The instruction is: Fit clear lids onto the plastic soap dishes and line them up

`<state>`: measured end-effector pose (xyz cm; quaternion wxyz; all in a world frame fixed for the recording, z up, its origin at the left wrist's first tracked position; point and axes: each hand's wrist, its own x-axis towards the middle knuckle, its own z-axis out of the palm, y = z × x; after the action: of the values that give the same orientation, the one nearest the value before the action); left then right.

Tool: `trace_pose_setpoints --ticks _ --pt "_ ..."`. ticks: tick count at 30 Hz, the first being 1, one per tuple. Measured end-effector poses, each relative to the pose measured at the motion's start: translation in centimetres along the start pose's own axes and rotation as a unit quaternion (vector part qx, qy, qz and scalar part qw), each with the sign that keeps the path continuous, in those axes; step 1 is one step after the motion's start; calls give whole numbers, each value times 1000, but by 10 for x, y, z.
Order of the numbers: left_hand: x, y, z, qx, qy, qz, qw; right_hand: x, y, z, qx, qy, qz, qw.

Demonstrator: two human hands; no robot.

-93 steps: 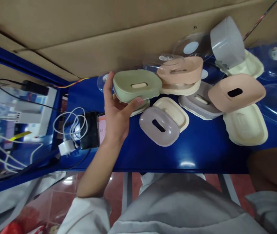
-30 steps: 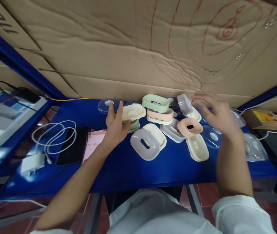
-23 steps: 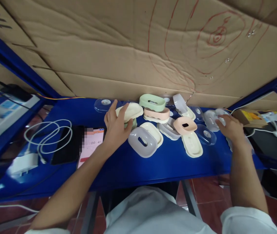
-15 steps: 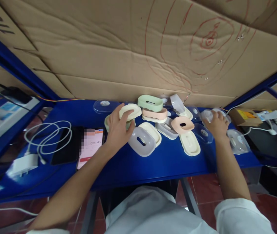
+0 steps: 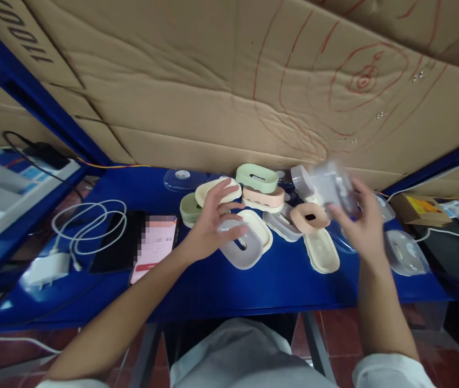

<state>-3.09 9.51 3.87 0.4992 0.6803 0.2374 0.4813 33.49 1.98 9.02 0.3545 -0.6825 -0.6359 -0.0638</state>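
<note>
My right hand (image 5: 362,221) grips a clear plastic lid (image 5: 332,186), blurred by motion, raised over the right side of the pile. My left hand (image 5: 215,226) hovers with fingers spread above a grey oval tray with a slot (image 5: 245,250). Just beyond its fingertips, a cream oval piece (image 5: 209,191) rests on a green box (image 5: 190,210). In the middle, a green oval box (image 5: 257,178) sits on a peach one (image 5: 264,198). A peach slotted tray (image 5: 310,217) lies above a cream base (image 5: 322,252). Another clear lid (image 5: 407,253) lies at the right.
Left on the blue table (image 5: 221,293) are a phone with a timer (image 5: 158,248), a dark flat device (image 5: 111,253), and a white charger (image 5: 49,269) with coiled cable. Cardboard (image 5: 180,97) walls the back. An open carton (image 5: 423,207) stands at the right.
My right hand has lifted a clear lid from the right side and brought it leftward. My left hand has let go of the cream piece and shifted right, fingers spreading.
</note>
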Motion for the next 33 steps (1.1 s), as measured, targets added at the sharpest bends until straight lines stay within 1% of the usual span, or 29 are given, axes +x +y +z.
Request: trace_pose_setpoints --ticks 1,2,3,4,5,6,7,8,10,12,14,16,17,18,19,20,21,22,23,24,25,27,29,30,31,33 --pt "-1 -1 1 -48 -24 -13 998 2 -32 4 59 -44 -74 995" --pt "-1 -2 2 -80 -36 -24 996 5 -62 9 100 -98 -134 981" --pt "-1 -3 2 -101 -33 -33 994 9 -88 15 129 -155 -182 962" --pt "-1 -4 1 -115 -18 -41 992 16 -110 21 152 -200 -219 943" --pt "0 -5 -1 -125 2 -49 991 24 -125 27 175 -230 -243 926" --pt "1 -6 -3 -131 23 -55 990 34 -134 34 200 -248 -254 913" --pt "2 -8 -5 -134 42 -62 988 45 -138 41 227 -254 -249 907" --pt "4 -9 -8 -135 59 -71 987 56 -137 49 250 -248 -231 907" --pt "7 -12 -13 -136 99 -96 981 76 -124 65 268 -203 -176 925" --pt "10 -14 -15 -142 141 -126 972 92 -105 81 221 -151 -131 955" --pt "11 -13 -16 -151 165 -141 964 100 -89 91 133 -140 -109 975" --pt "11 -12 -16 -147 177 -141 963 99 -83 95 65 -152 -102 981" --pt "11 -11 -16 -144 183 -138 963 96 -86 93 59 -153 -111 980" --pt "10 -11 -16 -140 189 -134 963 92 -91 91 77 -159 -133 975" --pt "10 -10 -16 -136 191 -130 963 87 -100 89 113 -179 -170 962" --pt "10 -11 -17 -131 189 -124 965 81 -110 86 159 -212 -214 940" --pt "10 -11 -18 -125 187 -115 968 75 -121 85 202 -251 -255 912" --pt "10 -12 -19 -116 183 -103 971 69 -131 85 235 -284 -283 885" --pt "10 -13 -21 -107 182 -89 974 65 -140 86 257 -305 -299 867" --pt "11 -15 -22 -98 181 -75 976 61 -147 88 269 -312 -303 859" --pt "11 -16 -23 -92 181 -66 977 58 -151 90 274 -305 -299 862" --pt "12 -17 -24 -85 174 -56 979 58 -150 93 276 -279 -273 879" --pt "14 -18 -24 -69 166 -51 982 62 -141 92 263 -243 -239 903" --pt "15 -18 -24 -52 170 -45 983 65 -135 90 248 -213 -221 919" --pt "15 -18 -24 -27 184 -37 982 69 -127 88 228 -177 -205 935" --pt "18 -20 -29 41 231 -18 972 77 -113 84 169 -114 -183 962"
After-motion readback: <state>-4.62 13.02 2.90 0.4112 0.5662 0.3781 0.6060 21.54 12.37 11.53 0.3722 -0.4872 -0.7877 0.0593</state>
